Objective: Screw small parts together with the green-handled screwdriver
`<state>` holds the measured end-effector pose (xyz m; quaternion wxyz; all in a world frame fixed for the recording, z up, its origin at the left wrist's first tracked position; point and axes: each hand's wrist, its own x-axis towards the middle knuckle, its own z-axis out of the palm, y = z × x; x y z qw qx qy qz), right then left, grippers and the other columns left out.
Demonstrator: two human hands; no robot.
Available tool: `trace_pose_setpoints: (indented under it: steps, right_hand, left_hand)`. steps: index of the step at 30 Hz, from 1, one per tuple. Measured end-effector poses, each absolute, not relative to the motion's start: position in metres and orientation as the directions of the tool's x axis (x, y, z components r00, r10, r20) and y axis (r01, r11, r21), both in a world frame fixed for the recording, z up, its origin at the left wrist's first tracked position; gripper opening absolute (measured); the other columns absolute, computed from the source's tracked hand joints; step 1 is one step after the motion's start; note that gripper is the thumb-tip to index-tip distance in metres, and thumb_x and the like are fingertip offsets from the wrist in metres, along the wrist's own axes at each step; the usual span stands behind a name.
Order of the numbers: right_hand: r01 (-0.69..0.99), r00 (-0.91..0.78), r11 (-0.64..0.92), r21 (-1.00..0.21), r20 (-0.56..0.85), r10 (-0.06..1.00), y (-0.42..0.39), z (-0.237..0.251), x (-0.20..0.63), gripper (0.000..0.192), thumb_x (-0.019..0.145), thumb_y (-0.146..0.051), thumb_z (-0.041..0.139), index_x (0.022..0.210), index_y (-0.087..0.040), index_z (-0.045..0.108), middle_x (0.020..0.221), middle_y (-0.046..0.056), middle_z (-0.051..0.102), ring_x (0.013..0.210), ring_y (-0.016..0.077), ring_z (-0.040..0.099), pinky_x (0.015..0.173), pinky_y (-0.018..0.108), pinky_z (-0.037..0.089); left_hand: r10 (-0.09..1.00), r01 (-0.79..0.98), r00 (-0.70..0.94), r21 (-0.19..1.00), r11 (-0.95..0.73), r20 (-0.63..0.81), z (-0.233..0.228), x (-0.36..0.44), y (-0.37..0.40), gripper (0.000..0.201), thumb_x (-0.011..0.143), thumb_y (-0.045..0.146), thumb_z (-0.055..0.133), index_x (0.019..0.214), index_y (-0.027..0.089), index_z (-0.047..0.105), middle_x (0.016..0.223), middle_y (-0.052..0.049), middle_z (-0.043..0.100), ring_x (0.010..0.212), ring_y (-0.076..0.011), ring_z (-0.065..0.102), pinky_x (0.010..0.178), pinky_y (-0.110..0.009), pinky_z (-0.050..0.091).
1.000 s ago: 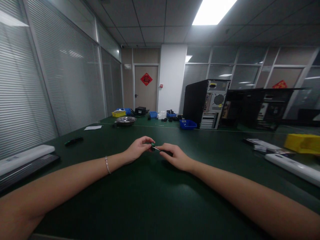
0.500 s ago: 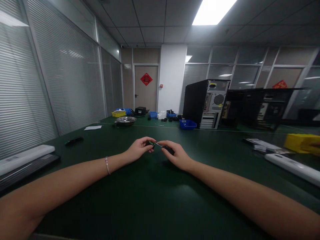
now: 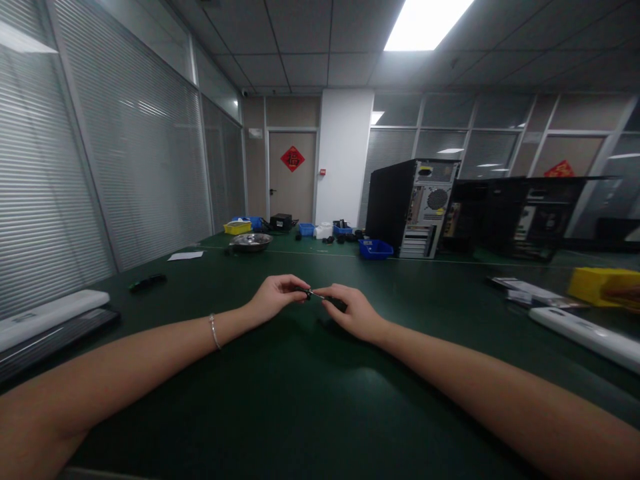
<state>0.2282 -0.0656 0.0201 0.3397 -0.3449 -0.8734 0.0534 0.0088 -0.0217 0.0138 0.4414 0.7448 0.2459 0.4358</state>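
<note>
Above the green tabletop, my left hand (image 3: 275, 299) pinches a small dark part (image 3: 307, 293) between thumb and fingertips, most of it hidden by the fingers. My right hand (image 3: 356, 315) is closed around a screwdriver (image 3: 318, 295) with a thin metal shaft and a dark handle lying under the palm. The shaft points left, and its tip meets the small part or comes very close to it; I cannot tell which.
A steel bowl (image 3: 251, 242) and a blue bin (image 3: 375, 249) stand farther back, near a black computer tower (image 3: 413, 208). At left lie a dark green-marked object (image 3: 147, 283) and a long white bar (image 3: 55, 317). Another white bar (image 3: 587, 337) and a yellow bin (image 3: 600, 285) are at right.
The left fingers have closed in and turned a little over the small part. The screwdriver shaft and right fingertips have dipped slightly.
</note>
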Motion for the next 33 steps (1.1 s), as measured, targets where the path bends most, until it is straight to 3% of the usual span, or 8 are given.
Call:
trace_pose_setpoints:
  steps: [16, 21, 25, 28, 33]
  right_hand:
    - [0.489, -0.553, 0.801, -0.346, 0.587, 0.591, -0.064, 0.02, 0.226, 0.034, 0.088, -0.019, 0.048, 0.121, -0.022, 0.053, 0.102, 0.007, 0.062, 0.093, 0.019, 0.057, 0.082, 0.033, 0.045]
    - [0.519, -0.518, 0.779, -0.351, 0.596, 0.614, -0.066, 0.02, 0.226, 0.031, 0.088, -0.02, 0.047, 0.118, -0.022, 0.055, 0.102, 0.007, 0.062, 0.092, 0.0191, 0.058, 0.082, 0.033, 0.045]
    - [0.534, -0.492, 0.766, -0.358, 0.605, 0.626, -0.067, 0.02, 0.228, 0.031, 0.087, -0.022, 0.048, 0.118, -0.023, 0.056, 0.103, 0.006, 0.063, 0.093, 0.0194, 0.058, 0.082, 0.033, 0.045]
    - [0.531, -0.486, 0.765, -0.363, 0.609, 0.626, -0.066, 0.019, 0.231, 0.03, 0.087, -0.022, 0.048, 0.116, -0.022, 0.057, 0.104, 0.006, 0.063, 0.094, 0.0192, 0.058, 0.082, 0.033, 0.045]
    - [0.539, -0.485, 0.762, -0.359, 0.608, 0.629, -0.065, 0.016, 0.233, 0.029, 0.086, -0.022, 0.049, 0.114, -0.021, 0.058, 0.103, 0.007, 0.063, 0.093, 0.0191, 0.059, 0.082, 0.033, 0.045]
  left_hand:
    - [0.813, -0.16, 0.493, 0.951, -0.266, 0.311, 0.014, 0.011, -0.02, 0.029, 0.066, 0.019, 0.073, 0.093, 0.01, 0.064, 0.089, -0.008, 0.068, 0.08, -0.018, 0.065, 0.075, -0.034, 0.051]
    - [0.81, -0.126, 0.498, 0.95, -0.286, 0.31, 0.012, 0.005, -0.01, 0.027, 0.072, 0.023, 0.069, 0.095, 0.012, 0.062, 0.086, -0.006, 0.065, 0.076, -0.0152, 0.062, 0.071, -0.03, 0.048]
    - [0.785, 0.038, 0.558, 0.936, -0.351, 0.271, 0.011, -0.002, -0.004, 0.022, 0.081, 0.031, 0.058, 0.092, 0.012, 0.062, 0.079, -0.003, 0.062, 0.066, -0.0117, 0.055, 0.062, -0.026, 0.044]
    - [0.668, 0.186, 0.712, 0.859, -0.477, 0.217, 0.016, -0.001, -0.01, 0.024, 0.085, 0.034, 0.05, 0.088, 0.013, 0.063, 0.08, -0.004, 0.06, 0.073, -0.0144, 0.055, 0.068, -0.027, 0.043]
    - [0.495, 0.274, 0.836, 0.603, -0.749, 0.236, 0.024, 0.008, -0.03, 0.026, 0.088, 0.034, 0.045, 0.088, 0.016, 0.065, 0.095, -0.005, 0.056, 0.088, -0.017, 0.053, 0.082, -0.029, 0.041]
